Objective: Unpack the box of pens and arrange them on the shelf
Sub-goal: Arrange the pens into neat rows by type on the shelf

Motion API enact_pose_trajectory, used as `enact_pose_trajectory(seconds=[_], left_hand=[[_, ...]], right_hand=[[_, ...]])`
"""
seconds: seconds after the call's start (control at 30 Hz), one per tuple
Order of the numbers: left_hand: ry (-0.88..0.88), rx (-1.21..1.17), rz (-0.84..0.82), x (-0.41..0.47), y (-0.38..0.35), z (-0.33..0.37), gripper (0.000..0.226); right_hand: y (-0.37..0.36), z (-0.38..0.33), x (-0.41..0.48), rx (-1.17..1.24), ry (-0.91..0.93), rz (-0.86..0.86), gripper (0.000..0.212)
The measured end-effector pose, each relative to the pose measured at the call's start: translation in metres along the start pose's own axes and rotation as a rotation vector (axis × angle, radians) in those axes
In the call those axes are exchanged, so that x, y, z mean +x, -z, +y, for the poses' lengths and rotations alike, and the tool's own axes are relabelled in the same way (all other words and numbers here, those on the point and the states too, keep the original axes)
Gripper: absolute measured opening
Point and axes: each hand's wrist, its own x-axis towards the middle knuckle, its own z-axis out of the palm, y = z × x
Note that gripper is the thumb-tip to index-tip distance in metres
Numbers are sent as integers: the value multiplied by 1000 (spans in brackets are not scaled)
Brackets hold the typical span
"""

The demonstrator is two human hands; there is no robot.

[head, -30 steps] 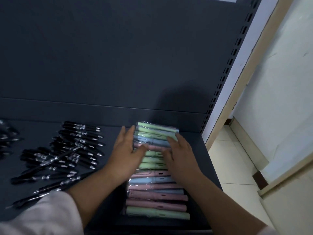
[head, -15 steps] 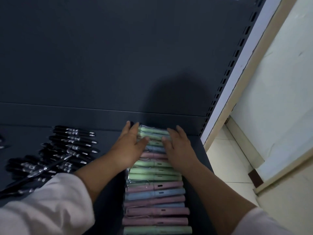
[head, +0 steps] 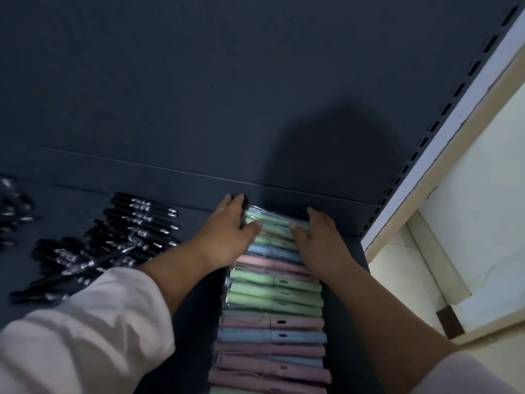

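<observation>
The pens (head: 275, 297) lie in one row on the shelf (head: 199, 322), at its right side. My left hand (head: 227, 237) and right hand (head: 318, 240) press the far pens from both ends, fingers (head: 235, 202) straight and together. I judge I am squaring the row; next needs an even push.

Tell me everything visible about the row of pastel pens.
The row of pastel pens lies flat on the shelf, running front to back: green, blue and pink pens, each crosswise in clear wrap, packed side by side. The left hand and right hand press its far end from either side, thumbs on top.
</observation>
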Motion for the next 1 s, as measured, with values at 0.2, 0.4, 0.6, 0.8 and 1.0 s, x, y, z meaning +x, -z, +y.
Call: enact_pose_trajectory(seconds=[0.2,0.4,0.6,0.8,1.0], left_hand=[[-26,383,60,-39,57,-16,78],[27,562,40,-83,117,-59,83],[87,549,-98,-132,168,-117,119],[46,604,-320,-155,193,-164,129],[-72,644,-392,-155,188,-184,125]], right_hand=[[-10,-56,-15,-171,244,-17,57],[-40,-122,-44,-262,420,-106,52],[-97,-182,-78,-253,496,-210,47],[-151,-206,-96,-361,449,-302,63],[-174,-213,-113,-420,355,-177,60]])
